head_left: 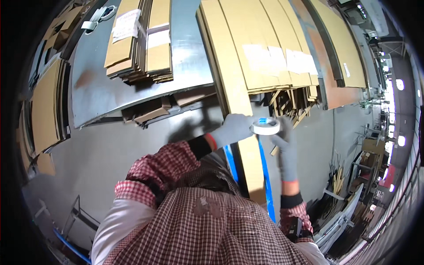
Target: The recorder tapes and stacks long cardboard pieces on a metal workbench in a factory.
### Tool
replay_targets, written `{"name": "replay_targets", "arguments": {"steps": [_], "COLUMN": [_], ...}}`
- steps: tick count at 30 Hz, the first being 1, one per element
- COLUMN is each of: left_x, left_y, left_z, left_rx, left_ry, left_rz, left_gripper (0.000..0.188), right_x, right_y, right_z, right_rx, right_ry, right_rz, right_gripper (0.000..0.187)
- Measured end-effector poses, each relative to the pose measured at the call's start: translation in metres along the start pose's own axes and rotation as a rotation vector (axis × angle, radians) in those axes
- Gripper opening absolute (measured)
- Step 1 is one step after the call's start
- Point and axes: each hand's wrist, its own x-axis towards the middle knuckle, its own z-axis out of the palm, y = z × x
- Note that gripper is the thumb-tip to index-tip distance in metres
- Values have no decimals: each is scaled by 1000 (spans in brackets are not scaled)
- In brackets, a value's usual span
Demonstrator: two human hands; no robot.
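Note:
A roll of white tape [267,130] with a blue patch inside its ring is up in front of me, between my two grey-gloved hands. My right hand [287,138] grips the roll from its right side, the thumb below it. From the other side, my left hand [236,127] has its fingers closed at the roll's left edge; whether a loose tape end is pinched there is too small to make out. Beneath both hands runs a long narrow stack of brown cardboard [253,174], pointing toward my body, with blue strips [263,165] along its sides.
Wide cardboard sheets [236,31] with white papers on them lie ahead. A metal table [99,88] at the left bears more bundled cardboard [119,51]. Cardboard offcuts [296,106] stick out under the sheets. Further cardboard stacks [46,106] stand far left; another [338,39] lies right.

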Motion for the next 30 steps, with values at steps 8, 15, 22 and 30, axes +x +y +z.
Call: {"name": "replay_targets", "arguments": {"steps": [8,15,22,30], "left_x": [-8,-9,22,-80], "left_y": [12,31,51,29], "left_z": [5,9,-37,136], "left_rx": [76,448,-283,-866], "left_ry": [65,76,171,504], "left_rz": [47,-57,217,-214], "left_gripper": [36,43,28,57], "right_x": [103,172,234,108], "right_y": [-10,50,195,77], "right_z": [-25,-36,-147,-101], "right_rx": [-1427,-975,-1669,-1213], "right_ry": [-763,-1182,-604,-1367], "right_rz": [-190,40,-366,-267], "right_gripper": [35,26,19,23]}}
